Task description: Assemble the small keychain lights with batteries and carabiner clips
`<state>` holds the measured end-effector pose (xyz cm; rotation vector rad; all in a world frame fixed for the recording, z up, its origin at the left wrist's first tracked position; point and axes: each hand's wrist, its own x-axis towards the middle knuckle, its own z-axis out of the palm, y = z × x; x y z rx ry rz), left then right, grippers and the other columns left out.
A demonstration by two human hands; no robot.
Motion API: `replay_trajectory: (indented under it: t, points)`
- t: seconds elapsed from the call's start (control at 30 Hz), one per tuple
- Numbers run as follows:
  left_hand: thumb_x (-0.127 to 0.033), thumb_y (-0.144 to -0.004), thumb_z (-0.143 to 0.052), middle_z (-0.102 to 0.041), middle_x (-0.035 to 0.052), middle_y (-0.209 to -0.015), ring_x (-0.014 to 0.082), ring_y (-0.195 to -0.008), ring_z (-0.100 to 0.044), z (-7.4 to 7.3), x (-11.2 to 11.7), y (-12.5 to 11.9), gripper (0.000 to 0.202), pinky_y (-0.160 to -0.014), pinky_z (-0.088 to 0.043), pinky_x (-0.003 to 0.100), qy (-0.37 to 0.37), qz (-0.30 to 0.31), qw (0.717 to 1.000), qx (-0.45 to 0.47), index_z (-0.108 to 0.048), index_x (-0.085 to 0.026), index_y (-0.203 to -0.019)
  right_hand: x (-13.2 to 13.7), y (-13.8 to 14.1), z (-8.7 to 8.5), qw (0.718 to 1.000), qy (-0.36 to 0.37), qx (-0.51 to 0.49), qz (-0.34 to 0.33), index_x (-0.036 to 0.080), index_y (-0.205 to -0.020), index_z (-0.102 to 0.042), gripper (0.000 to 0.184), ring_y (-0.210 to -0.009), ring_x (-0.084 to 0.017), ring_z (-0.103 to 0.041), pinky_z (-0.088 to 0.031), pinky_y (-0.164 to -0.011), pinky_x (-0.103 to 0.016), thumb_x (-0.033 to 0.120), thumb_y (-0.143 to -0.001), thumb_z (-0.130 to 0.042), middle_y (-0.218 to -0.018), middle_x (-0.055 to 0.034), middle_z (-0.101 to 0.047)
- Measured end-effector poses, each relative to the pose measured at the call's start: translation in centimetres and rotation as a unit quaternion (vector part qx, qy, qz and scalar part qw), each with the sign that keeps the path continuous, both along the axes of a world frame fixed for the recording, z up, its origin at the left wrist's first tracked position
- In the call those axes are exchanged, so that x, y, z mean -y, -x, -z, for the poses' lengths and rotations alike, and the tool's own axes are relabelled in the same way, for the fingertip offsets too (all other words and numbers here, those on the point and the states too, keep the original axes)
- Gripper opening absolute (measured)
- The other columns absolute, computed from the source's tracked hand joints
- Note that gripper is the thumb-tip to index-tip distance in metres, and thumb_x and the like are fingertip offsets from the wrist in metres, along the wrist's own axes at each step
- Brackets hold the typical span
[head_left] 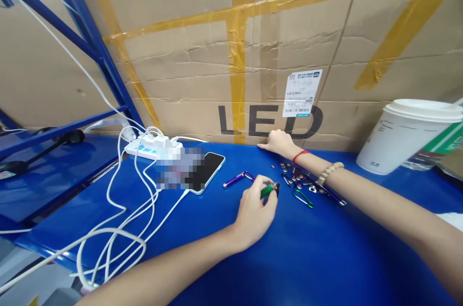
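My left hand [257, 207] is closed around a small green flashlight [266, 191], whose dark end points right. Close beside it lies a purple flashlight [233, 180] with a purple carabiner attached. Farther back, my right hand [278, 144] rests at the foot of the cardboard, its fingers bent; anything in them is hidden. Under and beside the right forearm is a loose pile of small metal parts and carabiners, including a green carabiner [303, 199]. Another purple flashlight [336, 197] lies partly under that forearm. Several tiny round silvery pieces [284, 166] are scattered behind the pile.
A large taped cardboard box [188, 79] marked LED stands along the back of the blue table [304, 253]. Left are a phone [206, 171], a power strip [144, 149] and tangled white cables [141, 243]. A lidded paper cup [401, 137] stands on the right.
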<state>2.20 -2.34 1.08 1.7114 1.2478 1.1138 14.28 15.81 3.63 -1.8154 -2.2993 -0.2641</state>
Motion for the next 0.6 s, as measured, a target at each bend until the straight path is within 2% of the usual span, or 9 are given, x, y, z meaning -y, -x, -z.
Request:
replay_trajectory:
  t: [0.17,0.33,0.47,0.6]
  points:
    - [-0.019,-0.08,-0.042,-0.055,-0.003,-0.069,0.0106,-0.061,-0.051,0.2,-0.1,0.0,0.009,-0.057,-0.038,0.021,0.0,-0.012,1.0,-0.006,-0.049,-0.022,-0.085,-0.1,0.6,0.1,1.0,0.0,-0.019,0.021,0.006,-0.085,-0.067,0.044,-0.081,-0.027,-0.064,-0.047,-0.064,-0.03,0.046,-0.073,-0.056,-0.083,-0.0202,-0.066]
    - [-0.019,-0.08,-0.042,-0.057,-0.0028,-0.073,0.0106,-0.064,-0.052,0.2,-0.1,-0.1,0.009,-0.058,-0.038,0.021,0.005,-0.023,1.0,-0.005,-0.048,-0.022,-0.085,0.4,-0.9,-1.9,0.997,0.032,-0.067,0.017,0.012,-0.07,-0.07,0.037,-0.07,-0.022,-0.063,-0.046,-0.062,-0.029,0.037,-0.08,-0.045,-0.068,-0.0139,-0.066]
    - [-0.019,-0.08,-0.042,-0.057,-0.0031,-0.074,0.0106,-0.066,-0.053,0.2,-0.1,-0.1,0.009,-0.059,-0.038,0.021,0.006,-0.025,1.0,-0.003,-0.048,-0.022,-0.085,2.5,-2.3,-3.7,0.994,0.058,-0.085,0.031,0.017,-0.071,-0.071,0.024,-0.065,-0.019,-0.063,-0.046,-0.061,-0.028,0.032,-0.073,-0.053,-0.061,-0.0068,-0.066]
    - [-0.019,-0.08,-0.041,-0.056,-0.0036,-0.073,0.0102,-0.065,-0.053,0.2,-0.2,-0.1,0.01,-0.059,-0.038,0.021,0.006,-0.028,1.0,-0.001,-0.049,-0.022,-0.086,5.6,-3.5,-4.5,0.989,0.11,-0.092,-0.031,0.02,-0.071,-0.071,0.022,-0.055,-0.014,-0.061,-0.044,-0.054,-0.024,0.035,-0.071,-0.055,-0.055,-0.0008,-0.065]
